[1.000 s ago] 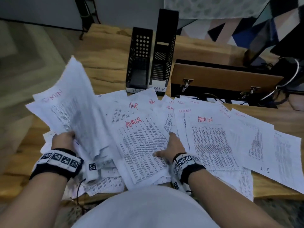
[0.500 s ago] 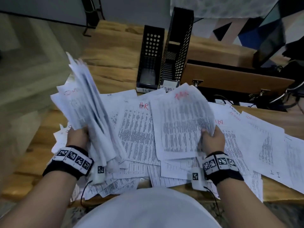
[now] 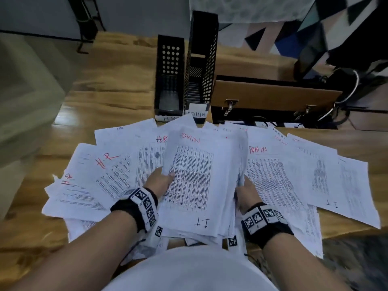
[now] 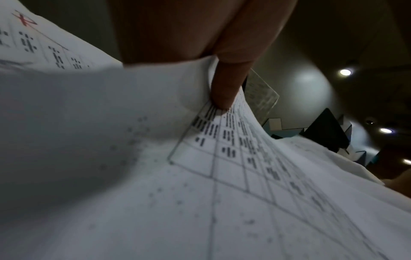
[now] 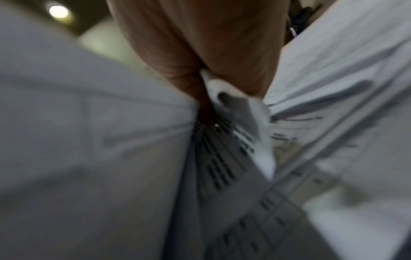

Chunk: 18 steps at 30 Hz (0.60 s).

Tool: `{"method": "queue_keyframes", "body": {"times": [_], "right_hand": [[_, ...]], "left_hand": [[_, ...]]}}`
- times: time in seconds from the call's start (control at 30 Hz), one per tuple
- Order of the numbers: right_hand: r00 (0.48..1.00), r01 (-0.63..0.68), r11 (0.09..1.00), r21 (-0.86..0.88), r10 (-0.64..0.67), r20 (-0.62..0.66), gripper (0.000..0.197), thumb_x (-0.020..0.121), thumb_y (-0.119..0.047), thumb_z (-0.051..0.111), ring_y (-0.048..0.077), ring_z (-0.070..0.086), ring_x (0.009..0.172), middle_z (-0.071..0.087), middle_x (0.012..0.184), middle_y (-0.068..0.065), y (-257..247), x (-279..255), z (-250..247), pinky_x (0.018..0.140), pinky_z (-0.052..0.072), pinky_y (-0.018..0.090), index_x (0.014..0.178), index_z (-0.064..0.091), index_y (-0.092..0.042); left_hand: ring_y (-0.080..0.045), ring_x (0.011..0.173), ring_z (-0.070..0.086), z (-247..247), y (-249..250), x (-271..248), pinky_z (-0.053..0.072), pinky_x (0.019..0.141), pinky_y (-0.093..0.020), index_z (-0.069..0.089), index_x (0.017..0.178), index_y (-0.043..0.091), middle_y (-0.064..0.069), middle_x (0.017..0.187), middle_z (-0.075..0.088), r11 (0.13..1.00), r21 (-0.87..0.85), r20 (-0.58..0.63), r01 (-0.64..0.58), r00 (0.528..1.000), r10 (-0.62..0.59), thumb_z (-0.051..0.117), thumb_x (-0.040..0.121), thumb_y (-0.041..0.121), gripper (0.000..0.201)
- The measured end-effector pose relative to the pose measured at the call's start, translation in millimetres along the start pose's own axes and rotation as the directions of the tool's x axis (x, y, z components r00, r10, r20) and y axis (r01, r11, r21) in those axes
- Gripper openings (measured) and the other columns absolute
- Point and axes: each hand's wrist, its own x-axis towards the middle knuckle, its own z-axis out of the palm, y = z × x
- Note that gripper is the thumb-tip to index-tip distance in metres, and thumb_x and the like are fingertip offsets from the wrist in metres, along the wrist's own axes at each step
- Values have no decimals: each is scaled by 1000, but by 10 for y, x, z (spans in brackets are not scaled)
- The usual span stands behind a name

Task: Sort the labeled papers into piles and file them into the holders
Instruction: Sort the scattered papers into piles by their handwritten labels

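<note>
A thick stack of printed papers [image 3: 199, 181] sits in front of me, its top sheet marked ADMIN in red at the far end and I.T at the near end. My left hand [image 3: 160, 181] grips the stack's left edge, thumb [image 4: 224, 88] on top. My right hand [image 3: 245, 192] grips its right edge, with sheets [image 5: 233, 105] pinched in its fingers. Loose sheets marked H.R [image 3: 105, 175] lie fanned to the left, ADMIN and I.T sheets [image 3: 294, 175] to the right. Two black holders, labelled H.R [image 3: 169, 80] and ADMIN [image 3: 201, 66], stand behind.
A wooden box [image 3: 273, 97] with metal latches stands right of the holders, with cables and dark gear [image 3: 346, 85] behind it. The wooden table [image 3: 115, 91] shows bare wood at the far left. The near edge is at my waist.
The left hand brought its raised sheaf down to the middle. The right hand's ADMIN sheet has joined it, and both hands now grip one stack.
</note>
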Motion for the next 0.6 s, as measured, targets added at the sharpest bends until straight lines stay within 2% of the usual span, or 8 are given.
{"method": "queue_keyframes", "body": {"times": [0.13, 0.23, 0.33, 0.4, 0.43, 0.5, 0.53, 0.6], "right_hand": [[993, -98, 986, 133, 87, 85, 16, 94, -16, 47, 20, 57, 60, 64, 63, 2, 127, 127, -191, 58, 44, 25, 81, 56, -16], [979, -184, 948, 260, 153, 136, 34, 89, -10, 56, 20, 43, 49, 47, 48, 6, 141, 152, -349, 54, 37, 26, 58, 41, -13], [963, -211, 923, 321, 140, 230, 43, 94, -7, 52, 20, 40, 43, 40, 47, 5, 168, 143, -492, 49, 36, 26, 54, 37, -14], [958, -203, 856, 476, 73, 277, 34, 100, -24, 48, 24, 59, 55, 61, 63, 9, 117, 129, -542, 60, 49, 31, 72, 58, -7], [951, -178, 807, 563, -5, 308, 40, 100, -41, 46, 27, 67, 76, 71, 85, 11, 94, 127, -616, 74, 53, 38, 96, 67, -7], [944, -118, 785, 608, -102, 315, 73, 84, -70, 49, 25, 59, 119, 62, 130, 4, 40, 146, -755, 102, 44, 47, 137, 51, -20], [939, -97, 811, 577, -118, 323, 91, 72, -74, 59, 22, 50, 129, 52, 140, -1, 22, 158, -806, 109, 38, 48, 145, 39, -23], [935, -14, 919, 394, -128, 332, 108, 53, -65, 81, 20, 51, 127, 52, 138, -5, 3, 160, -883, 108, 40, 48, 143, 33, -27]], "left_hand": [[-25, 85, 58, 94, 96, -185, 47, 77, -33, 53, 92, 20, -10, 92, 60, 995, -102, 71, -20, 997, 28, 68, 86, 35, 22], [-26, 92, 61, 243, 146, -348, 49, 75, -34, 55, 102, 18, -11, 97, 64, 987, -158, 40, -41, 998, 48, 78, 75, 32, 38], [-20, 89, 61, 456, 223, -423, 50, 74, -32, 52, 110, 18, -5, 96, 63, 978, -171, -38, -118, 993, 113, 78, 75, 25, 44], [-13, 89, 59, 554, 251, -431, 46, 71, -27, 50, 113, 23, 2, 98, 63, 964, -217, -108, -155, 985, 134, 76, 78, 20, 44], [-10, 89, 58, 620, 278, -429, 45, 73, -27, 49, 113, 25, 4, 98, 63, 958, -237, -138, -165, 981, 135, 75, 79, 19, 44], [-13, 87, 58, 689, 299, -419, 45, 73, -28, 49, 110, 23, 2, 96, 62, 952, -253, -173, -173, 976, 131, 75, 80, 19, 40], [-18, 87, 59, 705, 301, -420, 46, 71, -29, 51, 109, 20, -2, 95, 63, 952, -255, -179, -168, 976, 125, 74, 80, 21, 37], [-25, 90, 60, 777, 311, -416, 48, 70, -32, 56, 112, 16, -8, 97, 65, 956, -254, -171, -146, 980, 104, 74, 79, 29, 40]]}}
